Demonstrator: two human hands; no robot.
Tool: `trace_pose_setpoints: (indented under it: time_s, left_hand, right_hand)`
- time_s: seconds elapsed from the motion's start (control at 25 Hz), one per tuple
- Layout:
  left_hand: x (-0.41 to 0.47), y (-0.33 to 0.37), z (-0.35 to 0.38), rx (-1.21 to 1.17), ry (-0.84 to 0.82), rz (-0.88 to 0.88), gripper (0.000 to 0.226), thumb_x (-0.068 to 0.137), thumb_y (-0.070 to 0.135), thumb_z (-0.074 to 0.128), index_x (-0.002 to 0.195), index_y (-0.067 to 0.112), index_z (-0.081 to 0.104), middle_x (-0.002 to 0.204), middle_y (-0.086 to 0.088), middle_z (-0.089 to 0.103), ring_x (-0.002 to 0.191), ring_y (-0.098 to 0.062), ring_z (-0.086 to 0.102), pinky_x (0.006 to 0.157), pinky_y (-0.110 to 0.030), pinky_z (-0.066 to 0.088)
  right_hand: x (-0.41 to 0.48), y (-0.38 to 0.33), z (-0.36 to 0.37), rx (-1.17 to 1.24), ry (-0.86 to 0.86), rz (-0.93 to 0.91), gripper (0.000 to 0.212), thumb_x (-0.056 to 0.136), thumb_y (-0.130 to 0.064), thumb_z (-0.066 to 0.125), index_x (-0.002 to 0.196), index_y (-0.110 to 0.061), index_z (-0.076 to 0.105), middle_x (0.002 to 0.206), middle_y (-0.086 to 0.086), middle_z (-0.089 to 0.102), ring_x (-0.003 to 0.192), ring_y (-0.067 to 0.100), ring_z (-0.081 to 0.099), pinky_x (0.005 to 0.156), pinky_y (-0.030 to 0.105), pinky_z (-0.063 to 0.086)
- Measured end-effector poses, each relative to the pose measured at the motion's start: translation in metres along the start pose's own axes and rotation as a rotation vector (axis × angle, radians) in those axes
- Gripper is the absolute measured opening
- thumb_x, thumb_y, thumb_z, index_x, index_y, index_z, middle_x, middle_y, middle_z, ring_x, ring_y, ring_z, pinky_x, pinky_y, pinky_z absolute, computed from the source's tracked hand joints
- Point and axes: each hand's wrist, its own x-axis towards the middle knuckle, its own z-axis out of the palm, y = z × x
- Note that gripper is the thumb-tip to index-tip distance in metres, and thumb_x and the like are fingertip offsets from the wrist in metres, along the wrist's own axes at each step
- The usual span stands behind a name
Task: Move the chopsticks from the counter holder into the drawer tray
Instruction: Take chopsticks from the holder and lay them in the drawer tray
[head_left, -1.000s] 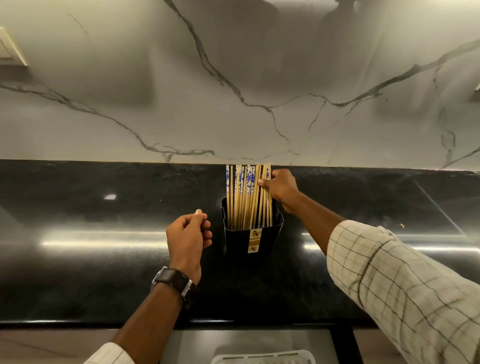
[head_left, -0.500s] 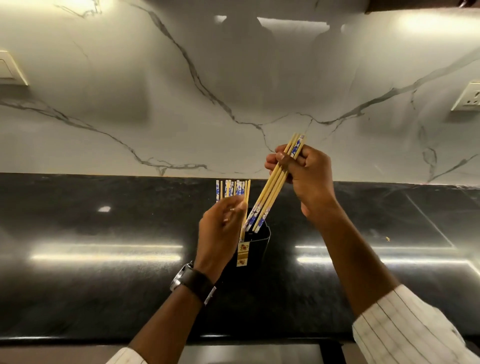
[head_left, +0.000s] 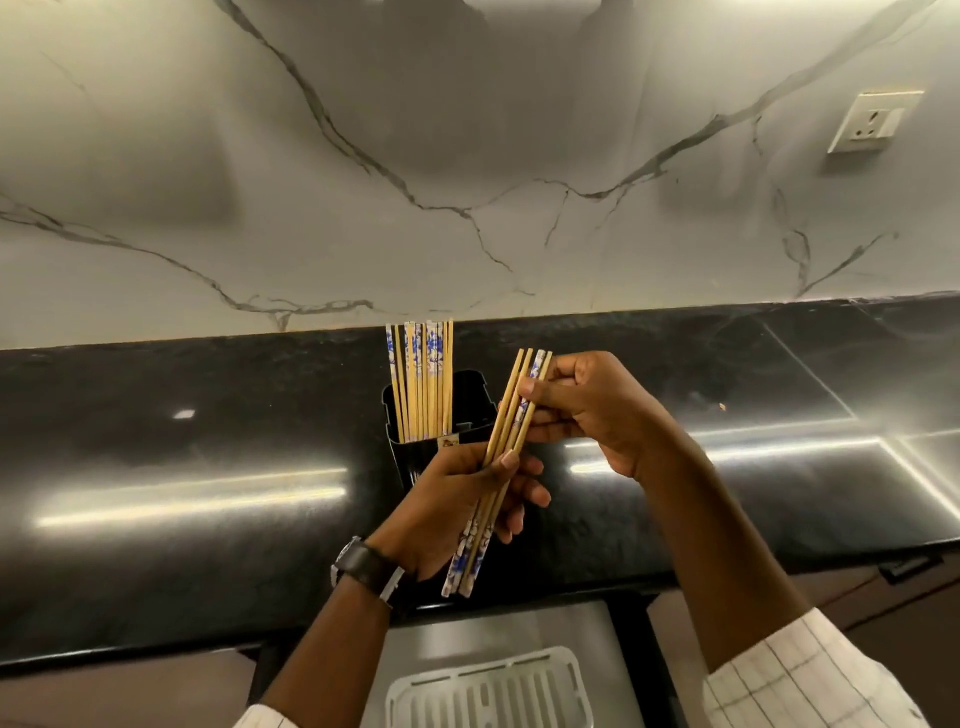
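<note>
A black holder (head_left: 470, 397) stands on the dark counter (head_left: 208, 519) with several bamboo chopsticks (head_left: 421, 379) upright in it, their tops patterned blue and white. A small bundle of chopsticks (head_left: 506, 441) slants above the counter in front of the holder. My right hand (head_left: 597, 410) pinches its upper end. My left hand (head_left: 462, 504), with a watch on the wrist, grips its middle, and the patterned ends stick out below. A white slotted drawer tray (head_left: 488, 691) lies in the open drawer at the bottom edge.
A marble backsplash rises behind the counter, with a wall socket (head_left: 872, 122) at the upper right. The counter's front edge runs just above the open drawer (head_left: 441, 644). Bright light streaks reflect on the counter at both sides.
My right hand lifted a few chopsticks out of the holder and brought them down and toward me. My left hand left the holder and took hold of the bundle.
</note>
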Motion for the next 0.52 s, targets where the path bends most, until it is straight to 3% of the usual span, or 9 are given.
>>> trace_pose_setpoints:
  time_s: [0.16, 0.4, 0.52]
  left_hand:
    - [-0.011, -0.008, 0.003, 0.019, 0.013, -0.038, 0.034, 0.103, 0.026, 0.051, 0.117, -0.001, 0.066, 0.1, -0.022, 0.072, 0.064, -0.02, 0.064, 0.056, -0.03, 0.051]
    - [-0.024, 0.001, 0.004, 0.12, 0.058, -0.016, 0.033, 0.1, 0.03, 0.055, 0.112, 0.002, 0.068, 0.094, -0.018, 0.073, 0.064, -0.02, 0.063, 0.055, -0.029, 0.05]
    - [-0.033, 0.0, -0.003, 0.226, 0.066, -0.02, 0.032, 0.1, 0.032, 0.056, 0.108, 0.005, 0.07, 0.09, -0.015, 0.074, 0.061, -0.018, 0.061, 0.053, -0.026, 0.049]
  right_hand:
    - [-0.011, 0.003, 0.001, -0.022, 0.062, 0.038, 0.007, 0.088, -0.004, 0.074, 0.093, 0.001, 0.074, 0.08, 0.011, 0.081, 0.073, 0.023, 0.08, 0.062, 0.028, 0.063]
    - [-0.018, -0.006, 0.004, -0.028, 0.082, 0.076, 0.016, 0.085, -0.007, 0.077, 0.097, 0.003, 0.072, 0.083, 0.014, 0.081, 0.074, 0.023, 0.08, 0.065, 0.029, 0.065]
    - [-0.019, -0.014, -0.005, 0.136, 0.314, -0.018, 0.018, 0.087, -0.012, 0.076, 0.099, 0.0, 0.072, 0.09, 0.017, 0.08, 0.073, 0.019, 0.079, 0.062, 0.026, 0.063]
